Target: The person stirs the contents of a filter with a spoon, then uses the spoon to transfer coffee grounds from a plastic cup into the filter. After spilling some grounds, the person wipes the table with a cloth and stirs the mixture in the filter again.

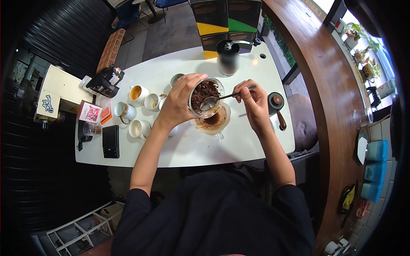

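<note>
My left hand (183, 99) is wrapped round a clear glass (221, 87), tilted so its mouth faces me. Dark brown coffee grounds (206, 90) fill much of it. Between the thumb and fingers of my right hand (253, 101) is a metal spoon (235, 94), its bowl inside the glass against the grounds. Below the glass, partly hidden by it, stands a round glass vessel (220, 135) with a brown-stained, cone-shaped filter (220, 123) in its top. Several cups, among them a white one with a yellow-brown inside (139, 94), stand to the left of my left hand.
A hand-crank coffee grinder (227, 59) stands at the back of the white table (188, 151), before dark boxes (209, 19). Right of my right hand is a black round object with a wooden knob (276, 100). A black scale (111, 141) and a black bag (104, 84) lie left.
</note>
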Motion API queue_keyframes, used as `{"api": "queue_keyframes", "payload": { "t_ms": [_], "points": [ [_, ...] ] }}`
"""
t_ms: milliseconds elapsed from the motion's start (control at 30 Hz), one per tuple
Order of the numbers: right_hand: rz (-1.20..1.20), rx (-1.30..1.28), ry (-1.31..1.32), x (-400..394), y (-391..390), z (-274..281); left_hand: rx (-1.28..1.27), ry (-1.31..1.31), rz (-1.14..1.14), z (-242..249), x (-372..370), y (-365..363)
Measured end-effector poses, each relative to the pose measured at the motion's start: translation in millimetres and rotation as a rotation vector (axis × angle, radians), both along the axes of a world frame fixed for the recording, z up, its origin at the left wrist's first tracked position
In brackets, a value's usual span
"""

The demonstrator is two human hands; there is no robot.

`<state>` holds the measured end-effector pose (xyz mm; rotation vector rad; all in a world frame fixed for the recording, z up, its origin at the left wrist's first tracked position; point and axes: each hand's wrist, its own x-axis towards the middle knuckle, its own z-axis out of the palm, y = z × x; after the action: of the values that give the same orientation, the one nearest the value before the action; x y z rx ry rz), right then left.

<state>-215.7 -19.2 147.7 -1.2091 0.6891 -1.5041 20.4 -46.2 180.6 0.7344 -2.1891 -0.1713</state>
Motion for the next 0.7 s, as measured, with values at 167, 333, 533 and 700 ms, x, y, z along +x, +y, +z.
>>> {"api": "queue_keyframes", "payload": {
  "t_ms": [167,333,533,700],
  "points": [
    [-0.005,0.002,-0.015,2,-2,-5,-0.04,-0.014,-0.021,6,1,-1],
    [-0.009,-0.018,-0.025,4,-4,-6,-0.126,-0.042,-0.042,13,2,-1],
    [0.0,-0.007,-0.023,8,-5,-7,-0.204,-0.117,-0.025,15,8,0],
    [0.022,-0.012,-0.011,10,-7,-7,-0.216,-0.145,-0.014,16,11,0]
  ]
}}
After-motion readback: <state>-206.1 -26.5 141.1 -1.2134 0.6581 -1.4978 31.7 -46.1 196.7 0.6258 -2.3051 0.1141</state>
